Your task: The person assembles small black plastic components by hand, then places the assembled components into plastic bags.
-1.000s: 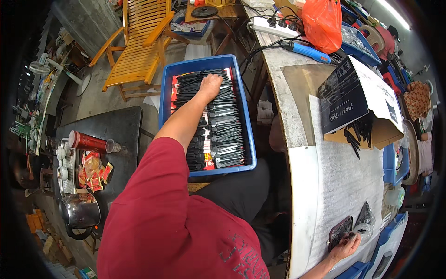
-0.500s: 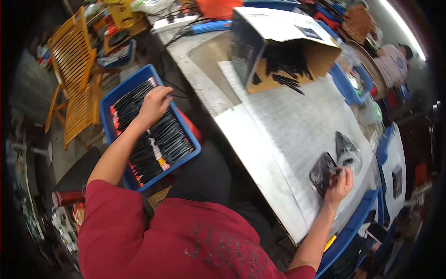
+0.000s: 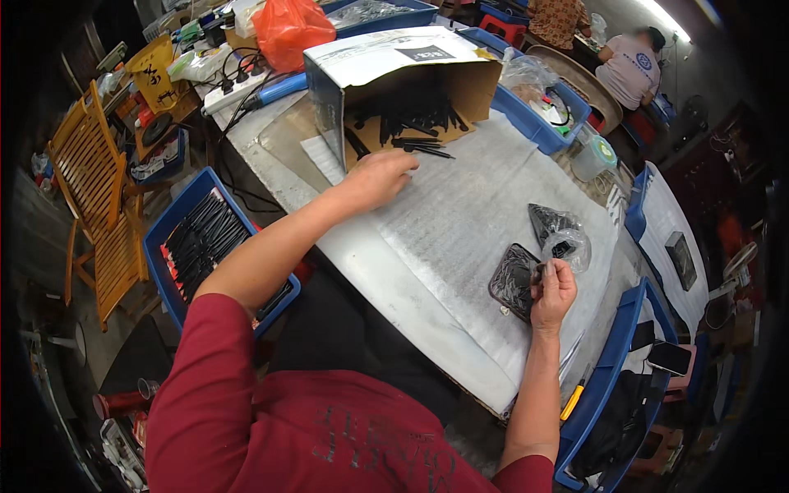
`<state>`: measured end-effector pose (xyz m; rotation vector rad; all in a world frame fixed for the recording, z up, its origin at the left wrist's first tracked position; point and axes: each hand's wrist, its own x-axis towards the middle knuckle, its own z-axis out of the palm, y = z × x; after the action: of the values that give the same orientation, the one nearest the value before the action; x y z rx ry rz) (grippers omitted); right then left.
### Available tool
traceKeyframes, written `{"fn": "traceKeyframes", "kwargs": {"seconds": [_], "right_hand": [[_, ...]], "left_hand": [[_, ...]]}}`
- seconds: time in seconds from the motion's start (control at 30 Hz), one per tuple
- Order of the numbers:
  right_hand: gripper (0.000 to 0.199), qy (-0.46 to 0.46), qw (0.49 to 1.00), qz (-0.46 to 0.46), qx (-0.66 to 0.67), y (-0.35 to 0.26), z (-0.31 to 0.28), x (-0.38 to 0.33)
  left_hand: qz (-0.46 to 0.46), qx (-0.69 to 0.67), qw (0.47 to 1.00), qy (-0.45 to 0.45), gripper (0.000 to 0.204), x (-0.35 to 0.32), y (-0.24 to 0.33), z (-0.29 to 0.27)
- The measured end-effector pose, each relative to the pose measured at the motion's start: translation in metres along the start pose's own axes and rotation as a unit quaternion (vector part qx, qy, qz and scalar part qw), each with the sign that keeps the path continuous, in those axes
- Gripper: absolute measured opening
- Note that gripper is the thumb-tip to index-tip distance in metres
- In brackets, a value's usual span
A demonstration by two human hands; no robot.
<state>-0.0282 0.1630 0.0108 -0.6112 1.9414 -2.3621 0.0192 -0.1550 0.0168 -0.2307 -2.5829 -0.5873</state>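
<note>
On the table, my left hand (image 3: 380, 179) is just in front of an open cardboard box (image 3: 324, 111), its fingers loosely apart. No held thing shows in it. Black pen-like sticks (image 3: 427, 149) lie at the box's mouth beside its fingertips, with more inside. At the right, my right hand (image 3: 554, 299) is closed in a pinch; a small dark bit shows at its fingertips, too small to name. It is at the edge of a dark, shiny, rounded flat piece (image 3: 513, 279). A clear plastic bag with black contents (image 3: 559, 230) lies just beyond.
A blue tray (image 3: 156, 246) filled with rows of black sticks stands left of the table. Blue bins (image 3: 538, 123) line the far right side, with a clear tub (image 3: 593, 158) nearby. A yellow-handled tool (image 3: 573, 400) lies at the near-right bin. Another person (image 3: 631, 72) sits at the back right.
My left hand has moved right, from over the blue tray of sticks to the box's mouth. The view has shifted; my right hand stays by the dark flat piece.
</note>
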Motion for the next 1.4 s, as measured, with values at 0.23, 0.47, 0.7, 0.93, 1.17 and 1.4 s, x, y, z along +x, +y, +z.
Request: {"fn": "traceKeyframes", "kwargs": {"seconds": [0.23,0.47,0.7,0.93,1.17,1.4], "right_hand": [[0.010,-0.005,1.000,0.011,0.001,0.003,-0.002,0.002],[0.009,-0.013,1.000,0.004,-0.001,0.005,-0.001,0.003],[0.009,0.002,1.000,0.008,-0.007,0.002,0.000,0.004],[0.009,0.005,1.000,0.006,-0.005,0.000,-0.004,0.003],[0.008,0.023,0.999,0.014,-0.047,-0.005,-0.017,0.009],[0.010,-0.051,0.975,0.049,-0.211,-0.012,-0.026,0.019]], "left_hand": [[-0.071,0.104,0.992,-0.028,0.021,0.057,-0.014,0.044],[-0.091,0.135,0.987,-0.013,0.009,0.061,-0.015,0.058],[-0.124,-0.113,0.985,-0.033,0.011,0.029,0.057,0.037],[-0.064,-0.276,0.959,0.004,0.017,0.022,0.094,0.057],[-0.045,-0.310,0.950,0.000,0.017,0.026,0.110,0.081],[-0.066,-0.387,0.918,-0.061,0.015,0.020,0.108,0.073]]}}
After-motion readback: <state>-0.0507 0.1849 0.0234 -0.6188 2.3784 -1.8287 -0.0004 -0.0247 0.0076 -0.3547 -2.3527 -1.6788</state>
